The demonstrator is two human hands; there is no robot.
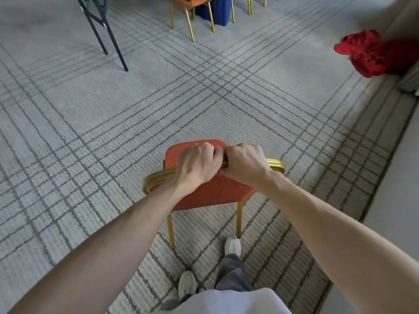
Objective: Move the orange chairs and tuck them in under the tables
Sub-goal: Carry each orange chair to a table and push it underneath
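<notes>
My left hand (196, 164) and right hand (245, 165) both curl round the top rail of an orange padded, gold-framed chair (213, 197). It stands on the grey lined carpet (226, 98), well apart from the black-legged folding counter (102, 30) and not yet tucked. A second orange chair (191, 1) ahead looks already placed.

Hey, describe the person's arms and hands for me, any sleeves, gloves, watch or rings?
Both arms are bare: no sleeve shows on the left forearm or the right forearm up to the picture's edge. The left hand and right hand wear no gloves. No watch or bracelet sits at either wrist; no ring shows on the visible parts of the fingers.
</notes>
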